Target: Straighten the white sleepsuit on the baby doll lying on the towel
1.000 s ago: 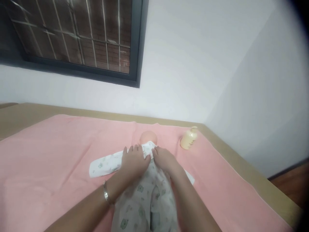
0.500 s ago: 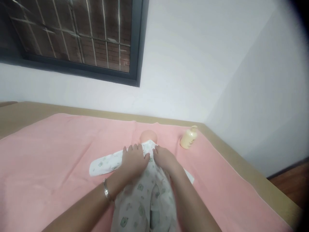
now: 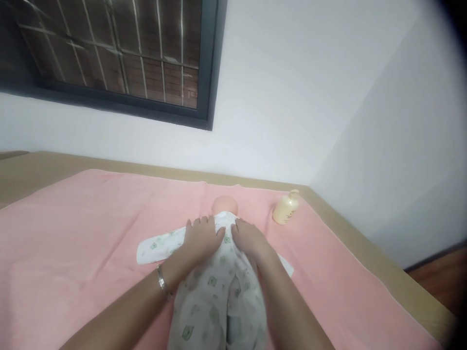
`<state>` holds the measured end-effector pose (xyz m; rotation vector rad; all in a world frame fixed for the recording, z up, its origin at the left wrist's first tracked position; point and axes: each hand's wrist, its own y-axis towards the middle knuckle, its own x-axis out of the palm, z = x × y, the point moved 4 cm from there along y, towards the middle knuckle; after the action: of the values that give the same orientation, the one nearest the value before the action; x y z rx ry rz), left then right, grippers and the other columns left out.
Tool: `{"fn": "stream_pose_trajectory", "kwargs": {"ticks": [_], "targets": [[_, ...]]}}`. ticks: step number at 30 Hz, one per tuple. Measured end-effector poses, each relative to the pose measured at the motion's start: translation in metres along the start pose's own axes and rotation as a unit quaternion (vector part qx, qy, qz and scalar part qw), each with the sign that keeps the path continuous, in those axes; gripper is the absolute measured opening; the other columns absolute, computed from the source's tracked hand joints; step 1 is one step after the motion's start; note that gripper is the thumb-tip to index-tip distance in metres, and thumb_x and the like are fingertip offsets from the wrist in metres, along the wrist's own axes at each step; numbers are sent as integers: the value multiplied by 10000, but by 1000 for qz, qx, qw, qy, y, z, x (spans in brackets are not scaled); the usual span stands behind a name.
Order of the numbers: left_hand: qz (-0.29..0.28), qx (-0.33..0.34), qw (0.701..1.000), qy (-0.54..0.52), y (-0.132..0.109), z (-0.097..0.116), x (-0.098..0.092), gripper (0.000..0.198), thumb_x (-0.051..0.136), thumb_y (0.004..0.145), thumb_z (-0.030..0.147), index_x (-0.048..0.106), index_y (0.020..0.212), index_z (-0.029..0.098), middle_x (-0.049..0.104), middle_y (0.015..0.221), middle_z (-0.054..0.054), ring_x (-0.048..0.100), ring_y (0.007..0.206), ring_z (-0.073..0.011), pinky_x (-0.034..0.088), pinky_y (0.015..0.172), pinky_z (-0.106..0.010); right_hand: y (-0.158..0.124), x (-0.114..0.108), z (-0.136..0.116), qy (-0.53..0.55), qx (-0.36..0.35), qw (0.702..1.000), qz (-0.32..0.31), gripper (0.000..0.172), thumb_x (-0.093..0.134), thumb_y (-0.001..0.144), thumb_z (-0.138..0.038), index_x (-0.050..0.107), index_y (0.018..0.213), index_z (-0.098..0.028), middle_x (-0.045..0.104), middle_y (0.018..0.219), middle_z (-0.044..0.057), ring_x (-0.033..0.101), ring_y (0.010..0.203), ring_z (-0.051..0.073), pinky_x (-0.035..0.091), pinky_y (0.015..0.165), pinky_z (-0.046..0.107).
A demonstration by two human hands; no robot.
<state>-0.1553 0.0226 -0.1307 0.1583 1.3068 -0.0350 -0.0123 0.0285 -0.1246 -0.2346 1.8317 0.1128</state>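
Note:
A baby doll [image 3: 225,204] lies on its back on a pink sheet, its bald head toward the wall and its face not visible. White baby clothes [image 3: 213,282] with green bear prints cover its body, sleeves spread to both sides and legs toward me. My left hand [image 3: 204,236] is curled over the shoulder on the left, thumb on the chest. On the other shoulder rests my right hand [image 3: 251,237], closed round the cloth near the collar. Cloth and doll hide parts of the fingertips. A bracelet [image 3: 163,282] circles my left wrist.
The pink sheet [image 3: 91,218] is spread over a tan surface [image 3: 343,233]. A pale yellow pump bottle [image 3: 285,209] stands right of the doll's head. Behind are a white wall [image 3: 273,97] and a dark-framed barred window [image 3: 209,63].
The sleeve on the left and my left forearm have shifted very slightly. Both hands stay at the doll's shoulders.

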Motion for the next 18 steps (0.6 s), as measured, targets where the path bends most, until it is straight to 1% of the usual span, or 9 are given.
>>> {"fn": "stream_pose_trajectory", "kwargs": {"ticks": [2, 4, 8, 11, 13, 16, 18], "targets": [[23, 5, 999, 31, -4, 4, -1, 496, 315, 882, 466, 562, 1166, 143, 613, 1128, -151, 526, 1049, -315, 301, 958, -491, 3, 1, 3, 8, 8, 1000, -2, 446, 193, 973, -296, 574, 1137, -131, 611, 1149, 152, 565, 1031, 245, 388, 849, 352], [28, 9, 999, 37, -5, 5, -2, 483, 322, 879, 461, 570, 1143, 142, 621, 1102, -149, 533, 1029, -311, 300, 956, -489, 1, 1, 2, -5, 11, 1000, 9, 440, 203, 971, -290, 571, 1138, -118, 611, 1139, 163, 562, 1036, 250, 379, 868, 360], [-11, -3, 1000, -12, 0, -1, -3, 473, 294, 890, 483, 577, 1127, 186, 625, 1109, -127, 540, 1045, -301, 298, 964, -491, -11, 1, -9, -37, -8, 999, 35, 386, 269, 947, -269, 576, 1105, -98, 598, 1136, 188, 545, 1053, 273, 365, 889, 383], [-29, -13, 999, -34, 2, -2, -4, 486, 269, 898, 501, 582, 1106, 194, 630, 1096, -119, 546, 1035, -299, 304, 961, -495, -13, 0, -13, -42, -13, 998, 34, 355, 304, 926, -254, 580, 1088, -102, 589, 1147, 189, 540, 1052, 281, 362, 889, 392], [-8, -5, 1000, -10, -2, 2, -5, 456, 293, 893, 467, 589, 1076, 173, 629, 1083, -132, 545, 1022, -306, 300, 960, -501, -9, 0, -9, -29, -1, 999, 26, 378, 275, 938, -273, 583, 1083, -109, 599, 1126, 181, 548, 1039, 279, 364, 880, 393], [42, 20, 998, 40, -10, 10, -6, 379, 351, 864, 379, 593, 1047, 152, 617, 1098, -151, 533, 1024, -314, 286, 967, -501, -1, 0, -1, 6, 13, 1000, 6, 449, 204, 966, -325, 583, 1097, -124, 615, 1100, 162, 558, 1025, 267, 375, 855, 380], [45, 22, 998, 40, -11, 11, -6, 353, 371, 848, 357, 597, 1033, 158, 624, 1080, -143, 537, 1009, -308, 297, 958, -491, 1, 1, 2, 15, 17, 1000, -1, 473, 183, 974, -343, 579, 1117, -127, 613, 1113, 158, 559, 1028, 257, 374, 857, 370]]}}
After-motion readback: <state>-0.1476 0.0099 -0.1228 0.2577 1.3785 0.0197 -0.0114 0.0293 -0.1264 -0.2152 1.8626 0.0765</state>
